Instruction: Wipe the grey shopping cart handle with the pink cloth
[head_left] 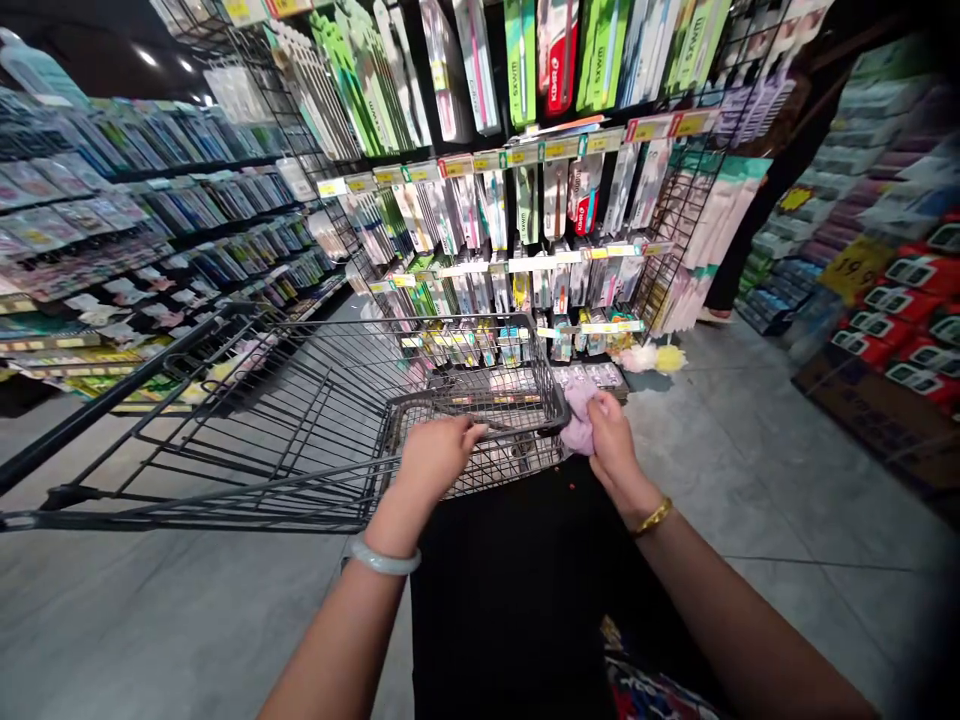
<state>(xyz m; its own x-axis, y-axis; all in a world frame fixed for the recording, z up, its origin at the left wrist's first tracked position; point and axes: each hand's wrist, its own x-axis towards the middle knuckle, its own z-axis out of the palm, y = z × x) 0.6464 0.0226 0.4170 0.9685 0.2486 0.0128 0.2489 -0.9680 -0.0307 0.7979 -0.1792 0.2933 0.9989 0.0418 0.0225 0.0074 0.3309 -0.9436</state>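
Observation:
A dark wire shopping cart (105,403) stands in front of me, stretching off to the left. My left hand (435,455) is closed over the top rim of its near side, with the fingertips partly hidden. At the cart's right end, my right hand (616,440) grips a crumpled light purple cloth (578,425). The cloth lies against the rounded end corner of the rim.
Ahead is a wire rack hung with packaged toothbrushes (555,60) and price strips. More stocked shelves (187,215) run along the left. Stacked red packs (900,325) sit on the right above a purple carton (862,410). Grey tiled floor (750,480) lies between.

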